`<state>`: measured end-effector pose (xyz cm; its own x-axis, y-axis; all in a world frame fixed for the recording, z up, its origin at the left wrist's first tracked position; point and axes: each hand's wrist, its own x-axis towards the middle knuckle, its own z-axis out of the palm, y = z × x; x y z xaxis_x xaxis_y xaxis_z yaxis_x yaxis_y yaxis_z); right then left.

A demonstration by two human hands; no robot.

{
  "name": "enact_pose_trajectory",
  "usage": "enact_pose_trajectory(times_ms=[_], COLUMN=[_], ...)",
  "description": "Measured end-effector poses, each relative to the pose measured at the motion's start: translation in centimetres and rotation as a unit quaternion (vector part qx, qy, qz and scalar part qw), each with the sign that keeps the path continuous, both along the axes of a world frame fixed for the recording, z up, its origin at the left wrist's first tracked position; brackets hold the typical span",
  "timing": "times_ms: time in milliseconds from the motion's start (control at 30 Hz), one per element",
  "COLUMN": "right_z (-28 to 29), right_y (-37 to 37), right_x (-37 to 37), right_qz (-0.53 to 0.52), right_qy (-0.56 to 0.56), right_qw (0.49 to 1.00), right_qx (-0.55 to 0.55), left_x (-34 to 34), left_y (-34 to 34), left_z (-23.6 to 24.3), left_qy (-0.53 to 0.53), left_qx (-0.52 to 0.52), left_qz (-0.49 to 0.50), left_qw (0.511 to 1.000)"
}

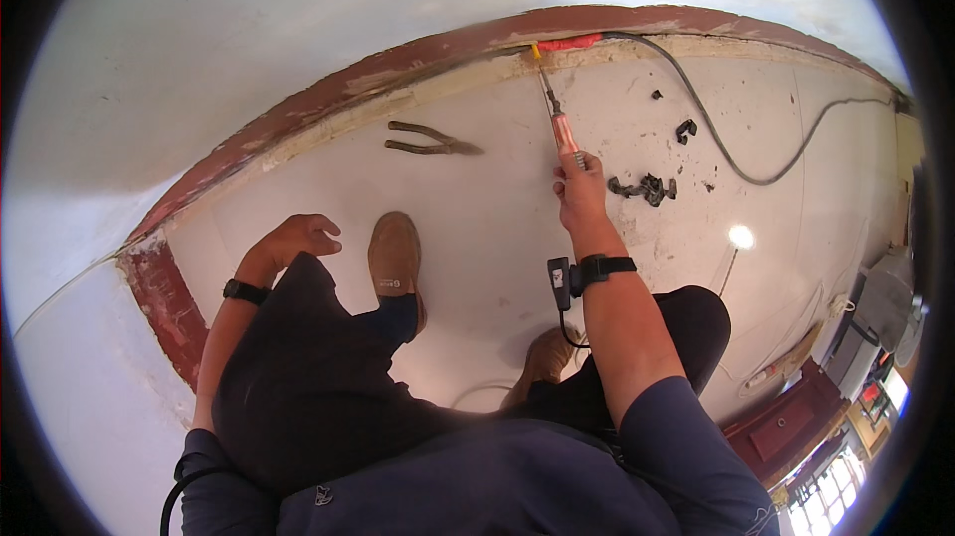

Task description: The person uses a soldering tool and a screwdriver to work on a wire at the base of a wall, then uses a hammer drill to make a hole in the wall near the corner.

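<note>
My right hand (579, 188) is closed on a screwdriver (565, 133) with a red, see-through handle. Its thin metal shaft points away from me, the tip at a small yellow piece (535, 51) by the foot of the wall. Beside that piece, red wrapping (572, 42) covers the end of a dark cable (686, 74). My left hand (301, 236) hangs by my left knee, fingers loosely bent and apart, with nothing in it. Pliers (430, 139) with dark handles lie on the floor between the two hands, touched by neither.
Black scraps (647, 188) lie on the pale floor (477, 198) right of my right hand. A worn red-brown skirting band (378, 84) runs along the wall. The cable curves off to the right. A dark red drawer unit (781, 422) stands at the lower right.
</note>
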<state>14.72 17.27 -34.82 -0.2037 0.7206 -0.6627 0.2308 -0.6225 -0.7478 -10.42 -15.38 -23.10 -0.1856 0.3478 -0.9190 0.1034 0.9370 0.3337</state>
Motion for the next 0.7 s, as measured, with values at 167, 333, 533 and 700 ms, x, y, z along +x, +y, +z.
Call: enact_pose_trajectory(times_ms=[167,333,533,700], right_z=[0.3,0.0,-1.4,0.6], right_y=[1.6,1.9,1.7,2.2], right_x=[1.3,1.0,0.9,0.1], right_qz=[-0.001,0.003,0.279,0.149], right_qy=[0.101,0.105,-0.239,0.053], right_qw=[0.978,0.967,0.837,0.974], right_qx=[-0.184,-0.233,0.406,-0.165], left_x=[0.1,0.1,0.2,0.2], left_y=[-0.7,-0.3,-0.2,-1.1], left_z=[-0.2,0.1,0.3,0.2], left_qy=[0.002,-0.003,0.006,-0.006], left_qx=[-0.005,-0.009,-0.004,0.020], left_qz=[-0.004,-0.014,-0.013,-0.010], left_qw=[1.000,1.000,1.000,1.000])
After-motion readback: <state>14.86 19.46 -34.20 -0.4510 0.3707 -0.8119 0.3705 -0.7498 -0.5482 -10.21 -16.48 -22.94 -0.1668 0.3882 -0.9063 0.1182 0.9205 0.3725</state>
